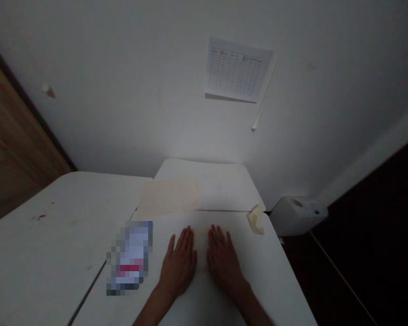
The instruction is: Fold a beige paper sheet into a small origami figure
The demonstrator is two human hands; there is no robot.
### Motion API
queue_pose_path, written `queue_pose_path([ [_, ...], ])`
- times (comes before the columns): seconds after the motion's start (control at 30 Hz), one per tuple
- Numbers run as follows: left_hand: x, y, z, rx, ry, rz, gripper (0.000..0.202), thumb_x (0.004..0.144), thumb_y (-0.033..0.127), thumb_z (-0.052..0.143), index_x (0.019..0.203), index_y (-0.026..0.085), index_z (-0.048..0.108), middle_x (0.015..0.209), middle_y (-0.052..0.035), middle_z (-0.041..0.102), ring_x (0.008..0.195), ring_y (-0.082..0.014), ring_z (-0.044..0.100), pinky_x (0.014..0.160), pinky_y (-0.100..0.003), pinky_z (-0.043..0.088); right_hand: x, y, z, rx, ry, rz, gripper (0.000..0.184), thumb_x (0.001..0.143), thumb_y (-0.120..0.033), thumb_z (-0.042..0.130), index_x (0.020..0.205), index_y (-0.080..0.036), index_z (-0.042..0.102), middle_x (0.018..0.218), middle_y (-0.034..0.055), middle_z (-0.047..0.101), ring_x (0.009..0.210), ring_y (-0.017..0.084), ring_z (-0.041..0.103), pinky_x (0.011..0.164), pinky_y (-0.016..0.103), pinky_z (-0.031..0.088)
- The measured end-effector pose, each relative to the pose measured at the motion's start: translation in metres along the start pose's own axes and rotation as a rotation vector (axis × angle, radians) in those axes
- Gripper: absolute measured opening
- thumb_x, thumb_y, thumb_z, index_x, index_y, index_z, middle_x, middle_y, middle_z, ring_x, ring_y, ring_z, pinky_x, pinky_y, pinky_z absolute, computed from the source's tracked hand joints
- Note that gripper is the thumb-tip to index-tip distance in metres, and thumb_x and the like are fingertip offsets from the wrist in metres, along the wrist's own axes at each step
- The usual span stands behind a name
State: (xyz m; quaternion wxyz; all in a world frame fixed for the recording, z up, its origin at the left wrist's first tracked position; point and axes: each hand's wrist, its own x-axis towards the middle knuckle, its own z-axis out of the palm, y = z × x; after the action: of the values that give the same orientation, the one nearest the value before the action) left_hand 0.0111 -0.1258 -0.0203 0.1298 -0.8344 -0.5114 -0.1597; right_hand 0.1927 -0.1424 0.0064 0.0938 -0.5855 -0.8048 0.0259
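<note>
My left hand (178,265) and my right hand (224,262) lie palm down on a white table top (258,276), fingers spread. Between them is a pale beige sheet (200,249), and both hands touch or overlap its sides. Its lower part fades into the white surface, so its full outline is hard to tell. A larger beige sheet (168,197) lies farther ahead, across the seam between tables. Beyond my right hand, a small crumpled cream piece (256,219) sits at the table's far right corner.
A pixelated, unreadable flat object (129,258) lies left of my left hand. Several white table tops (54,226) meet at seams. A white plastic container (297,215) stands beyond the right edge, above a dark floor. A printed grid sheet (238,68) hangs on the wall.
</note>
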Motion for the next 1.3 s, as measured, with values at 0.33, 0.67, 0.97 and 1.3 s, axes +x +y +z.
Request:
queue_pose_path([
  [0.33,-0.001,-0.002,0.0,0.008,-0.009,0.009,0.056,0.092,0.027,0.03,0.146,0.011,0.031,0.15,-0.0141,0.034,0.14,-0.0268,0.028,0.113,-0.051,0.02,0.01,-0.021,0.004,0.081,-0.041,-0.068,0.053,0.101,-0.036,0.019,0.15,-0.018,0.013,0.156,0.0045,0.014,0.144,0.023,0.01,0.116,0.049,0.01],
  [0.67,0.0,-0.001,-0.004,0.012,-0.023,0.004,0.055,0.093,0.029,0.031,0.143,0.007,0.035,0.149,-0.0149,0.035,0.14,-0.027,0.028,0.113,-0.05,0.022,-0.016,0.031,0.001,0.015,-0.083,0.124,0.053,0.1,-0.034,0.017,0.15,-0.018,0.008,0.156,0.0008,0.009,0.144,0.021,0.005,0.115,0.05,0.006],
  [0.97,0.002,-0.001,-0.008,-0.027,-0.084,-0.055,0.054,0.091,0.029,0.034,0.14,0.005,0.039,0.147,-0.016,0.039,0.136,-0.028,0.034,0.111,-0.049,0.024,-0.027,0.055,0.009,-0.025,0.184,0.225,0.049,0.097,-0.028,0.029,0.143,-0.012,0.038,0.151,0.0113,0.031,0.14,0.027,0.024,0.113,0.049,0.018],
  [1.3,0.03,0.002,-0.044,-0.145,-0.177,-0.287,0.039,0.087,0.037,0.047,0.112,0.01,0.061,0.112,-0.0168,0.058,0.106,-0.0305,0.053,0.093,-0.044,0.038,-0.035,0.042,0.006,0.125,0.366,0.173,0.024,0.09,-0.029,0.054,0.109,-0.021,0.066,0.121,0.0081,0.063,0.114,0.026,0.053,0.101,0.043,0.036],
])
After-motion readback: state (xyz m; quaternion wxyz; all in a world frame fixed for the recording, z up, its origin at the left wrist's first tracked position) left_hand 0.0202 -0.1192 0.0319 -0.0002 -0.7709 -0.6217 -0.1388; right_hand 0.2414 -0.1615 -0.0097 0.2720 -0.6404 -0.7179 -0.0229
